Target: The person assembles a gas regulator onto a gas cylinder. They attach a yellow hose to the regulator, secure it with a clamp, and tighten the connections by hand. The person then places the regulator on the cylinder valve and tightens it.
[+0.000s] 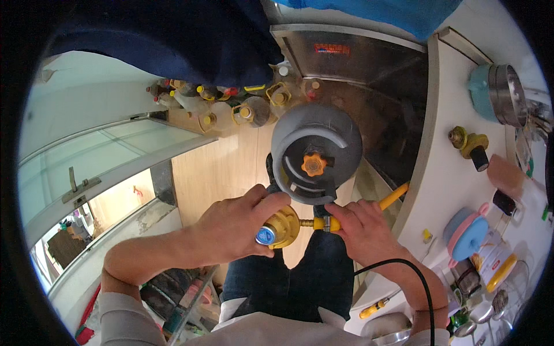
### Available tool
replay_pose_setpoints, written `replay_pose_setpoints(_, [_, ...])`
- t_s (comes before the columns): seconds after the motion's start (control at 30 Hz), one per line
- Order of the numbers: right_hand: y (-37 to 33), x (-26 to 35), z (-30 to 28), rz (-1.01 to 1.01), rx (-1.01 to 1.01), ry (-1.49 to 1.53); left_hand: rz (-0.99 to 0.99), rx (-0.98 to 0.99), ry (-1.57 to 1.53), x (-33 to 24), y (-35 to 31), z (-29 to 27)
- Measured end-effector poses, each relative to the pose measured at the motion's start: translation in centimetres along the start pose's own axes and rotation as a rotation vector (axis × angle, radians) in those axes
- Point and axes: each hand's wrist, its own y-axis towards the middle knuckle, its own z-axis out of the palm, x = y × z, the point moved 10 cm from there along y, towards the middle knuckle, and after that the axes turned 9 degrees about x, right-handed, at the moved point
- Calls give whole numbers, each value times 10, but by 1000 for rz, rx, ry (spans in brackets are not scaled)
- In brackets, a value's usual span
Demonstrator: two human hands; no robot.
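My left hand (239, 224) is wrapped round a yellow gas regulator (284, 228) with a blue-marked cap. A short brass nozzle on its right side enters the end of a yellow gas hose (392, 199), where a metal hose clamp (327, 224) sits. My right hand (366, 228) grips the hose just beyond that clamp, its thumb and fingers closed. Just ahead of both hands stands a grey gas cylinder (346, 130) with an orange valve knob (314, 165) inside its collar. The regulator is apart from the valve.
On the white counter (415, 242) at the right lie a second, worn regulator (474, 143), a yellow-handled screwdriver (374, 308), a blue pot (480, 92) and several utensils. Several oil bottles (254, 111) stand behind the cylinder. A glass-paned door (124, 150) is at the left.
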Motion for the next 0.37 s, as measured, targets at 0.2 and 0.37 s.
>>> replay_pose_setpoints(0.2, [1, 12, -9, -163, 10, -82, 37, 156, -78, -2, -1, 10])
replay_pose_setpoints(0.37, [4, 12, 0, -263, 19, -113, 20, 302, -300, 9, 5, 29])
